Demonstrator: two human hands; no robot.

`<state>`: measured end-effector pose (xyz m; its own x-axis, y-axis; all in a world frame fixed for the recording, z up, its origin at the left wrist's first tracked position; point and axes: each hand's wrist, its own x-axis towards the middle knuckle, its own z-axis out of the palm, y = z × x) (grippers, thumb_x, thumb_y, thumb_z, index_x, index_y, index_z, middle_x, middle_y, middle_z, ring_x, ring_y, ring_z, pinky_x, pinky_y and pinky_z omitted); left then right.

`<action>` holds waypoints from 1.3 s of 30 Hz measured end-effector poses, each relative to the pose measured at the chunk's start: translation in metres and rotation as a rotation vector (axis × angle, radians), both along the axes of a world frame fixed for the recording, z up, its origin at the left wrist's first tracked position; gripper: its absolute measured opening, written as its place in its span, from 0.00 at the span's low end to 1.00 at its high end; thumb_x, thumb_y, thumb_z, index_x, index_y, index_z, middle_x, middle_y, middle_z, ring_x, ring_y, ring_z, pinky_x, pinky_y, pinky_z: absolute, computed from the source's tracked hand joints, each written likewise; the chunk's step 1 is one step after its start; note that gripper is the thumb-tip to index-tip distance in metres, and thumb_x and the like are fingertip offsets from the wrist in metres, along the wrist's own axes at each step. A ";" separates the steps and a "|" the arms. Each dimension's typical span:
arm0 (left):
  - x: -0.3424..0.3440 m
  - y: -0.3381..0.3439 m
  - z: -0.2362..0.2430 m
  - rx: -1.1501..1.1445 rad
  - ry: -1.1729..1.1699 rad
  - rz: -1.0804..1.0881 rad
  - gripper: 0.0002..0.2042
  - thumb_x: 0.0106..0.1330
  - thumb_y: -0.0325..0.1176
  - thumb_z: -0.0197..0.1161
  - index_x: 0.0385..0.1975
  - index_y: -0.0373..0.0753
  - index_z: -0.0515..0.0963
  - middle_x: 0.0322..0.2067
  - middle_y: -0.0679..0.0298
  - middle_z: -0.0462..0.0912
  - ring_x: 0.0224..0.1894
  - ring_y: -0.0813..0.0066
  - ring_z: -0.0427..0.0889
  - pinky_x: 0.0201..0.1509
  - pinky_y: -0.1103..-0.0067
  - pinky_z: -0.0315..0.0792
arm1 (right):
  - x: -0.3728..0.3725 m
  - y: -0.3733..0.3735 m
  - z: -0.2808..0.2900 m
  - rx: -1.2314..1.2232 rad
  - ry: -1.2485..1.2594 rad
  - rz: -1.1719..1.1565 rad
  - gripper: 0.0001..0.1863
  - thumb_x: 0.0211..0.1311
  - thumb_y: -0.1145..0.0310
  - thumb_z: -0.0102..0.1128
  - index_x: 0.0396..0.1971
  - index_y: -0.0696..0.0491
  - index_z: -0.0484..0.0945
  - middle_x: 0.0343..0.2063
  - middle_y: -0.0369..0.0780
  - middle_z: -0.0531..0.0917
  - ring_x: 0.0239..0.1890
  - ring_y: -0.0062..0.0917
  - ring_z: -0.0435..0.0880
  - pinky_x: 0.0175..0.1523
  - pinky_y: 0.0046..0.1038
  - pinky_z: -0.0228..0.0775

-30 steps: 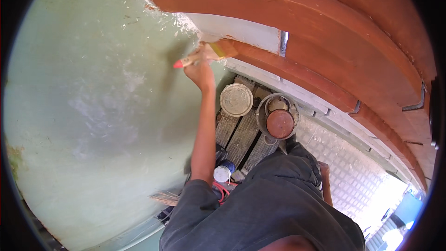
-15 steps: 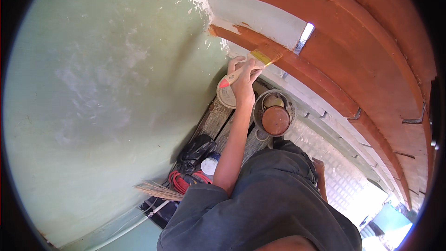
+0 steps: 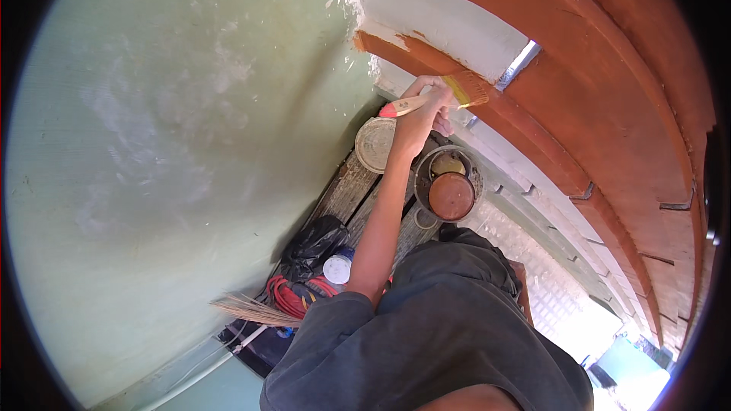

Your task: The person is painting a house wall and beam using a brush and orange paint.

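Observation:
My left hand (image 3: 428, 116) is closed round a flat paintbrush (image 3: 403, 106) with a pale, red-tipped wooden handle and a yellow band. The brown-stained bristles lie against a narrow reddish-brown wooden slat (image 3: 525, 118), just below a slit of light. Beneath my hand, a grey bucket (image 3: 478, 183) holds a round container of reddish-brown paint (image 3: 451, 196) and a second small tin. Beside it, a pale round lid (image 3: 375, 144) lies on weathered planks. Only a sliver of my right hand (image 3: 519, 272) shows beside my dark clothing; its fingers are hidden.
A pale green wall (image 3: 167, 167) rises on the left. Painted boards (image 3: 609, 91) curve overhead at the right. On the planks (image 3: 344, 192) sit a black plastic bag (image 3: 316, 247), a white-topped can (image 3: 337, 269) and a red cable (image 3: 285, 297), with broom bristles (image 3: 247, 309) nearby.
My left hand has carried the brush a little to the right along the slat, and the handle has swung flatter. My right hand shows less than before.

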<state>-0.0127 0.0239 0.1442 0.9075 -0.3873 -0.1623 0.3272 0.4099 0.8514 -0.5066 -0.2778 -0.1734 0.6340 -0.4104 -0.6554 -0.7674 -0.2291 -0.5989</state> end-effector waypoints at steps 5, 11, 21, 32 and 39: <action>0.016 0.016 -0.023 0.026 -0.141 0.105 0.04 0.67 0.28 0.64 0.37 0.36 0.76 0.20 0.65 0.77 0.15 0.77 0.78 0.18 0.82 0.75 | 0.048 0.030 0.053 0.003 0.122 0.030 0.19 0.61 0.62 0.61 0.50 0.55 0.85 0.43 0.45 0.89 0.45 0.26 0.88 0.51 0.26 0.77; 0.041 0.007 -0.007 0.081 -0.282 0.524 0.03 0.68 0.25 0.62 0.34 0.34 0.76 0.19 0.64 0.78 0.13 0.78 0.76 0.17 0.82 0.72 | 0.012 0.011 0.021 -0.039 0.006 0.001 0.18 0.62 0.63 0.60 0.49 0.54 0.86 0.38 0.43 0.90 0.42 0.22 0.87 0.49 0.25 0.77; 0.032 -0.016 -0.011 -0.051 -0.207 0.363 0.04 0.69 0.27 0.62 0.34 0.33 0.75 0.20 0.61 0.79 0.13 0.76 0.76 0.17 0.82 0.72 | 0.005 0.017 0.029 -0.100 0.168 0.019 0.18 0.65 0.53 0.61 0.47 0.48 0.87 0.36 0.43 0.90 0.40 0.23 0.87 0.44 0.28 0.77; 0.055 0.037 -0.026 0.077 -0.305 0.506 0.01 0.66 0.22 0.58 0.33 0.33 0.76 0.20 0.63 0.79 0.14 0.79 0.75 0.18 0.82 0.68 | -0.001 0.019 0.015 -0.057 -0.022 -0.008 0.19 0.62 0.57 0.62 0.47 0.51 0.87 0.40 0.44 0.90 0.45 0.26 0.88 0.50 0.28 0.78; 0.074 0.037 -0.001 0.098 -0.411 0.687 0.03 0.68 0.24 0.59 0.32 0.34 0.76 0.20 0.61 0.81 0.14 0.80 0.75 0.18 0.82 0.68 | 0.013 0.021 0.038 -0.075 0.166 0.006 0.21 0.63 0.51 0.64 0.48 0.49 0.86 0.37 0.41 0.90 0.42 0.18 0.85 0.46 0.27 0.77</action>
